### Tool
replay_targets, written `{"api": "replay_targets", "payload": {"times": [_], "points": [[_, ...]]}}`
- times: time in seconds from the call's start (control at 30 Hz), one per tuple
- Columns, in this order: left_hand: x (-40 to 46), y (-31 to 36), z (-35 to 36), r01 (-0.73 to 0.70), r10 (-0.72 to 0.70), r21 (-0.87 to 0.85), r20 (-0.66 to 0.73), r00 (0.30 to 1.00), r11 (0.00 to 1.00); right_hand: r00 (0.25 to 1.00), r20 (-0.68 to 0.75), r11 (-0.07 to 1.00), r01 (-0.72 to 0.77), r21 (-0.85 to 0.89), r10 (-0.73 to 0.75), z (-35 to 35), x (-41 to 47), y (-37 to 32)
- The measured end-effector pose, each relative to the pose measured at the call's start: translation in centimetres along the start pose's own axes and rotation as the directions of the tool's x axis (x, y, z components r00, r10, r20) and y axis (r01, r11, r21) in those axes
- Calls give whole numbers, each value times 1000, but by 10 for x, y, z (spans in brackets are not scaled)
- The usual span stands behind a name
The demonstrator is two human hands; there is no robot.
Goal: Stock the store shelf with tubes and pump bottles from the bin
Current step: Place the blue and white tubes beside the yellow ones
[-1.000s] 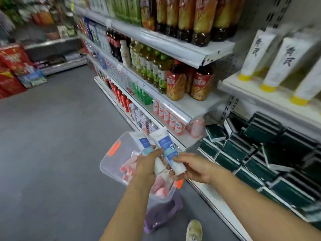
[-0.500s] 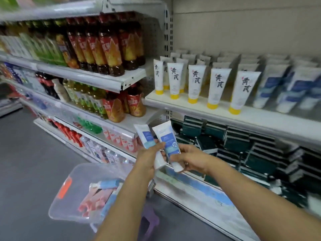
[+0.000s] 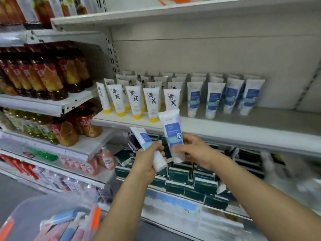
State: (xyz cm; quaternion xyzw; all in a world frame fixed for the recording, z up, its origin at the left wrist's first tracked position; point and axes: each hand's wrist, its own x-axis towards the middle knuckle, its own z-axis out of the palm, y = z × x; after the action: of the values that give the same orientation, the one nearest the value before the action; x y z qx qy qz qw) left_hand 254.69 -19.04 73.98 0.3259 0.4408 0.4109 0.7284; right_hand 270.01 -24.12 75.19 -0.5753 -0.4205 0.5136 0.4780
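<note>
My left hand (image 3: 147,160) grips a white tube with a blue label (image 3: 144,140), tilted to the left, cap end down. My right hand (image 3: 192,150) holds a second blue-label tube (image 3: 172,131) upright, cap down. Both hands are just below the front edge of the white shelf (image 3: 243,129). On that shelf stand rows of white tubes with yellow caps (image 3: 134,101) on the left and matching blue-label tubes (image 3: 213,100) to their right. The clear plastic bin (image 3: 31,211) at lower left holds pink and blue tubes.
Bare shelf surface (image 3: 286,119) lies right of the blue-label tubes. Dark green boxes (image 3: 199,183) fill the shelf below my hands. Bottled drinks (image 3: 52,73) crowd the shelves at left. Another shelf (image 3: 173,9) hangs overhead.
The view has swung right and up from the aisle and bin toward the tube shelf. Both hands have risen with their tubes, closer to the shelf's front edge.
</note>
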Motion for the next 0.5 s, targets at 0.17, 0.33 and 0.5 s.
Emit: {"api": "replay_targets", "payload": {"times": [0.17, 0.33, 0.5], "points": [[-7, -9, 56, 39, -36, -27, 104, 994, 999, 987, -119, 991, 119, 59, -111, -50, -16, -13], [-9, -22, 100, 101, -95, -33, 158, 983, 994, 920, -338, 975, 220, 33, -197, -101, -17, -23], [-4, -28, 134, 146, -133, -55, 194, 972, 988, 825, -509, 965, 256, -52, -246, -152, -4, -30]]}}
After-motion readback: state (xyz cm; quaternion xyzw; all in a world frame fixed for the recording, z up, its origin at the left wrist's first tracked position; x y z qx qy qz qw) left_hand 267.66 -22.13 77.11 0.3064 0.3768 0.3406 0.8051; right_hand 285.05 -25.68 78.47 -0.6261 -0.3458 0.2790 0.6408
